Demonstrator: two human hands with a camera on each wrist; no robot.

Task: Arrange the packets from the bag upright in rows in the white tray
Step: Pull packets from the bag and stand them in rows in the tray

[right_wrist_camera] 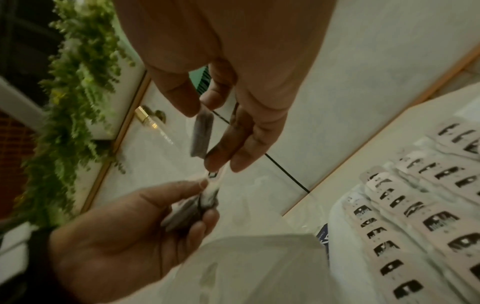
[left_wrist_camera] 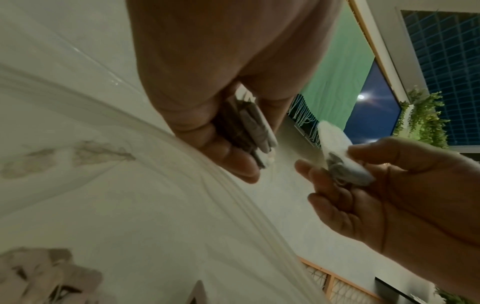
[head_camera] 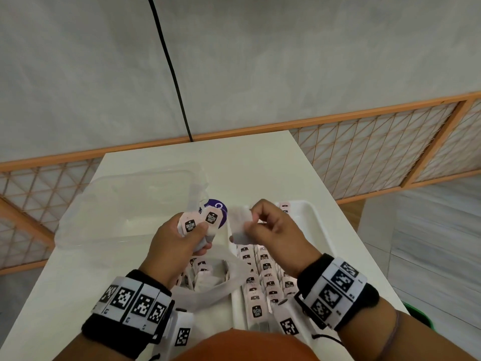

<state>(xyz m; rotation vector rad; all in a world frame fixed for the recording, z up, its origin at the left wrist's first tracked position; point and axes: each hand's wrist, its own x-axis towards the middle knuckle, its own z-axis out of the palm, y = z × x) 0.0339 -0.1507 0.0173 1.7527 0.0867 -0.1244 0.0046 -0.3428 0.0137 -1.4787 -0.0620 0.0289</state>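
My left hand (head_camera: 200, 235) grips a bundle of pale pink tea packets (head_camera: 200, 222) with black logo tags, held above the table left of the white tray (head_camera: 322, 230). My right hand (head_camera: 251, 222) pinches a single packet (head_camera: 240, 222) just right of the bundle, over the tray's far left corner. Rows of upright packets (head_camera: 265, 277) fill the near part of the tray. The left wrist view shows the bundle (left_wrist_camera: 257, 131) in my left hand (left_wrist_camera: 249, 144) and the single packet (left_wrist_camera: 340, 152) in my right hand (left_wrist_camera: 337, 164). The plastic bag (head_camera: 216, 285) lies under my left wrist with packets inside.
A clear plastic lid (head_camera: 130, 204) lies on the white table (head_camera: 247, 162) to the left. A round purple item (head_camera: 217, 204) shows behind the bundle. An orange lattice rail (head_camera: 364, 152) runs behind the table. The tray's far end (head_camera: 307, 212) holds few packets.
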